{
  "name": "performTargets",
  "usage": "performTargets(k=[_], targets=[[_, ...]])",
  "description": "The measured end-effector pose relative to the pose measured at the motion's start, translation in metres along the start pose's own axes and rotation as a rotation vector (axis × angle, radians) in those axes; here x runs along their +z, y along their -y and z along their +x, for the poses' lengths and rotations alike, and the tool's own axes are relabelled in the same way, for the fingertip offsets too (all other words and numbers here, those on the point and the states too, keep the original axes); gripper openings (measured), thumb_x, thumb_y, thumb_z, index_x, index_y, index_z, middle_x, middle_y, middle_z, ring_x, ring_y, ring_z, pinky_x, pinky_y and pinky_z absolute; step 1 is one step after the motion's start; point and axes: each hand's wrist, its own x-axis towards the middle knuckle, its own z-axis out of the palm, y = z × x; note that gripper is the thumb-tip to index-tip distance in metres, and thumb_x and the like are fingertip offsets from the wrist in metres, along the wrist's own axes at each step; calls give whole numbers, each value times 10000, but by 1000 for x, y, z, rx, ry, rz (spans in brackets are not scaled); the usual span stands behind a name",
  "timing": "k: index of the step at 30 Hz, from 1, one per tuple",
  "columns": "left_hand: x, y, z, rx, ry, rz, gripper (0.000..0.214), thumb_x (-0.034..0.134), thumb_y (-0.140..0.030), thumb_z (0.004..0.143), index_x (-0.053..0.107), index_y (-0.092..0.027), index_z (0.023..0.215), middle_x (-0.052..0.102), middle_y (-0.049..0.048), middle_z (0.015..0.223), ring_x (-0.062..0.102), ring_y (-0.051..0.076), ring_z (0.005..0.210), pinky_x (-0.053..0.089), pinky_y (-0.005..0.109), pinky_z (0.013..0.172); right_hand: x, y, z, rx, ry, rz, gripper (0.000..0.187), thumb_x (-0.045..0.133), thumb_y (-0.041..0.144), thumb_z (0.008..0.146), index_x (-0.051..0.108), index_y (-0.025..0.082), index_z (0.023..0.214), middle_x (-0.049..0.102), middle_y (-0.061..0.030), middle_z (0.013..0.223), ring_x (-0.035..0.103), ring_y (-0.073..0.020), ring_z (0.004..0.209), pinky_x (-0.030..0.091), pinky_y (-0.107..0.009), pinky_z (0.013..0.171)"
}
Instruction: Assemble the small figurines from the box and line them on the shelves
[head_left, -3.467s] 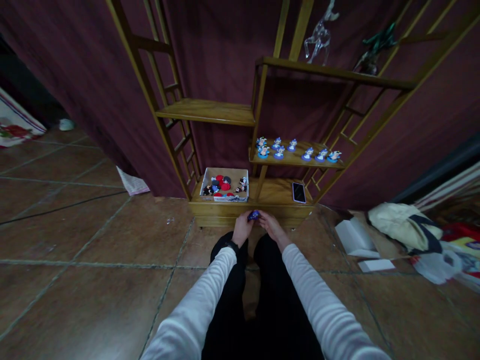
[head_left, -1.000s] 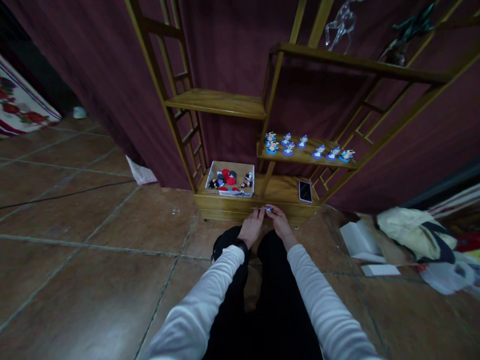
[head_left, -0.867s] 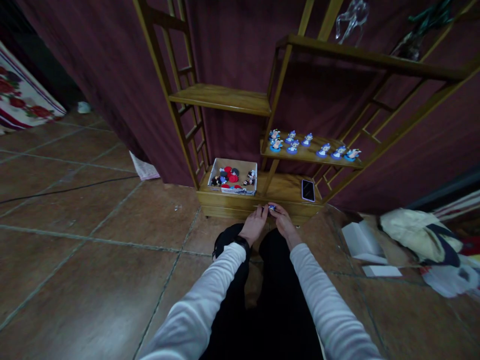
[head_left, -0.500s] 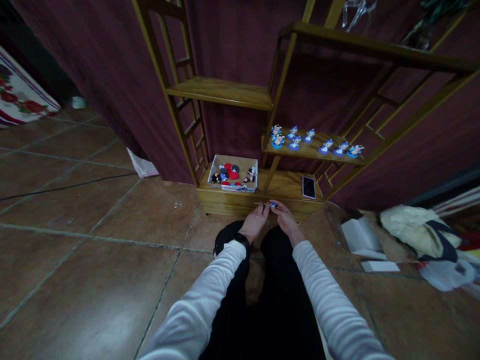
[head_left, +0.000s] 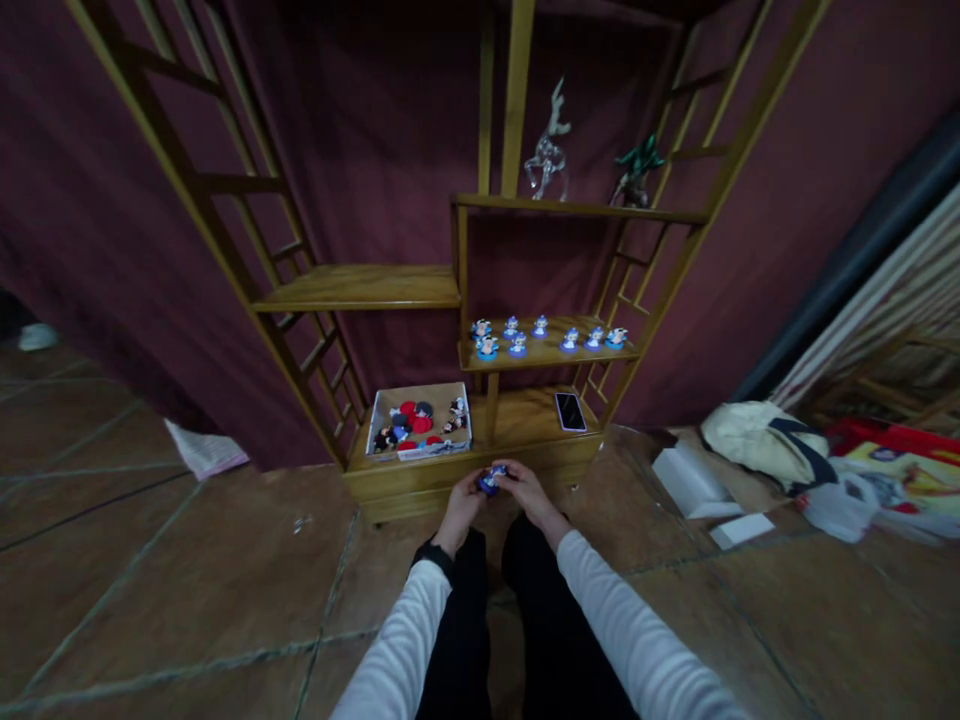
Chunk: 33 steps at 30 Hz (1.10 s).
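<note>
My left hand (head_left: 461,505) and my right hand (head_left: 520,489) meet in front of the lowest board of a wooden shelf unit (head_left: 420,470). Both pinch a small blue figure (head_left: 490,481) between their fingertips. A cardboard box (head_left: 418,420) with red, black and blue toy pieces sits on that board, just left of my hands. Several matching blue figures (head_left: 545,337) stand in rows on the small shelf above. A black phone (head_left: 570,411) lies flat on the board to the right.
A clear glass deer (head_left: 549,152) and a green figurine (head_left: 636,170) stand on the upper shelf. White boxes (head_left: 688,481), a yellow bag (head_left: 765,441) and plastic wraps lie on the tiled floor at right. A paper (head_left: 202,451) lies at left.
The view has tilted up and swung left, showing the upper shelf. My hands stay together at the shelf's front edge, and the blue figure shows more plainly between them.
</note>
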Motion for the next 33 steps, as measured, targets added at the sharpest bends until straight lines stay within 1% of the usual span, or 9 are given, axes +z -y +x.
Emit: performTargets(k=[2, 4, 6, 8, 11, 16, 23, 29, 33], targets=[[-4, 1, 2, -134, 75, -214, 385, 592, -44, 640, 633, -142, 1010, 681, 96, 982, 627, 209, 945, 489, 372, 860, 2, -1, 3, -22, 1, -3, 417, 735, 374, 577, 656, 238, 964, 690, -21, 875, 623, -207, 868, 451, -384, 857], [-6, 1, 3, -209, 78, -328, 352, 611, -55, 653, 638, -139, 993, 685, 99, 958, 636, 205, 926, 497, 367, 860, 3, -1, 4, -44, 1, 0, 401, 728, 374, 581, 660, 249, 955, 694, -18, 883, 623, -211, 881, 439, -399, 882], [-6, 2, 4, -231, 29, -393, 310, 623, -57, 671, 641, -136, 970, 688, 97, 943, 645, 194, 899, 502, 360, 863, 2, 1, 4, -62, -21, 5, 381, 716, 366, 588, 668, 252, 949, 692, -25, 924, 615, -214, 903, 431, -404, 895], [-4, 2, 3, -238, -31, -441, 277, 622, -45, 687, 639, -131, 950, 688, 92, 932, 652, 176, 868, 502, 348, 872, 0, 3, 2, -73, -73, 5, 366, 702, 355, 598, 674, 251, 948, 683, -35, 981, 601, -216, 932, 421, -405, 911], [-1, 2, 3, -256, -87, -494, 232, 607, -34, 715, 631, -115, 930, 687, 92, 913, 657, 154, 846, 494, 331, 892, -6, 3, 0, -71, -134, 0, 343, 681, 355, 617, 682, 243, 940, 673, -42, 1025, 583, -215, 968, 396, -407, 945], [-1, 0, 4, -287, -111, -545, 226, 548, -21, 756, 611, -94, 961, 677, 129, 979, 654, 166, 893, 494, 341, 899, -9, -5, 1, -27, -71, -13, 343, 688, 351, 615, 685, 233, 937, 681, -42, 985, 594, -207, 942, 412, -390, 921], [-2, 0, 5, -300, -121, -526, 252, 510, -44, 793, 594, -89, 1025, 672, 143, 1001, 662, 173, 878, 511, 336, 868, -4, -10, 4, -35, 3, -56, 280, 682, 322, 615, 698, 231, 879, 689, -19, 897, 603, -186, 844, 448, -354, 847], [-1, 1, 5, -307, -110, -497, 276, 537, -66, 794, 581, -117, 1062, 671, 120, 994, 669, 141, 820, 515, 304, 850, -5, -9, 4, -43, 2, -56, 254, 680, 317, 616, 702, 224, 851, 691, -16, 867, 601, -185, 810, 459, -346, 817], [0, 2, 7, -313, -136, -506, 300, 534, -65, 800, 558, -129, 1092, 671, 114, 984, 670, 138, 803, 521, 303, 833, -6, -10, 4, -37, 15, -44, 231, 681, 319, 615, 703, 232, 828, 684, -7, 832, 592, -171, 771, 470, -326, 776]])
